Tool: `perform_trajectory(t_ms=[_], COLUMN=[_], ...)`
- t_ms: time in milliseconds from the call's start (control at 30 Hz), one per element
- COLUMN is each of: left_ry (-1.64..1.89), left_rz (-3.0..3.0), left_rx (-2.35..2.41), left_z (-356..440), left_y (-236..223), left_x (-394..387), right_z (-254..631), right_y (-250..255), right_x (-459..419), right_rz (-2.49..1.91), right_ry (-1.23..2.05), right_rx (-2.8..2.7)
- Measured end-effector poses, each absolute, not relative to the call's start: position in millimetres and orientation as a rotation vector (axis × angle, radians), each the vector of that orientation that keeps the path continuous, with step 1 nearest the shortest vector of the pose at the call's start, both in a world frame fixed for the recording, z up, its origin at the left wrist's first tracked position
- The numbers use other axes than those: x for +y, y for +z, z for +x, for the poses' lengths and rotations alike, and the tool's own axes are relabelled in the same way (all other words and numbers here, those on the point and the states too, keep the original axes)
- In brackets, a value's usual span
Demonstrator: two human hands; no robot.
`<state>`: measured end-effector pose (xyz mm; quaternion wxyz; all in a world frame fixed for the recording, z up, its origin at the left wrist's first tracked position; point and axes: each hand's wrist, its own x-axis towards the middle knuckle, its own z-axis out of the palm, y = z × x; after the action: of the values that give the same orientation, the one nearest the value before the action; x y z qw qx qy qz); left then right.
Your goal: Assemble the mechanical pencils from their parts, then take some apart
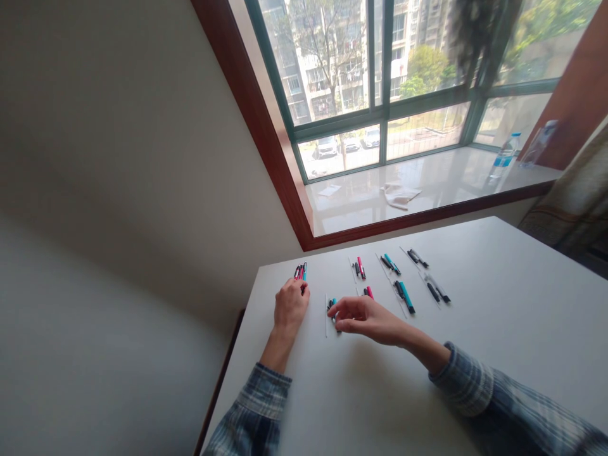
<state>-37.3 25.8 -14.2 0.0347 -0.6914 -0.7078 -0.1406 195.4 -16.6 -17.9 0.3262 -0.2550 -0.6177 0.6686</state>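
Note:
My left hand (pixel 291 305) is at the table's far left with its fingers curled over the near ends of several pens (pixel 300 271), pink, teal and black, lying side by side. The fingertips are partly hidden. My right hand (pixel 368 318) hovers over a taken-apart teal and black pen (pixel 334 303), thumb and fingers apart with nothing seen between them. A thin white refill (pixel 326 316) lies left of that pen. Behind the right hand, pink pen parts (pixel 369 292) show only in part.
More pen parts lie in small groups on the white table (pixel 498 304): a pink set (pixel 361 267), teal sets (pixel 405 297) and grey-black sets (pixel 437 289). Beyond the table, a window sill holds a cloth (pixel 399 195) and a water bottle (pixel 506 155). A wall stands at left.

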Motion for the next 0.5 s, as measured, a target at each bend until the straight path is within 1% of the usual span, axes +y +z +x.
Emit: perform_trajectory(t_ms=[167, 500], left_ry=[-0.355, -0.347], left_rz=[-2.100, -2.024], left_rx=[-2.180, -2.208], left_z=[-35.5, -41.8], left_y=[-11.3, -8.3], left_x=[23.9, 20.6], right_z=[195.6, 194.9], right_y=[-15.2, -15.0], right_x=[-16.9, -17.6], right_rz=[-0.672, -0.699], right_ry=[1.738, 1.724], right_rx=[-1.642, -1.667])
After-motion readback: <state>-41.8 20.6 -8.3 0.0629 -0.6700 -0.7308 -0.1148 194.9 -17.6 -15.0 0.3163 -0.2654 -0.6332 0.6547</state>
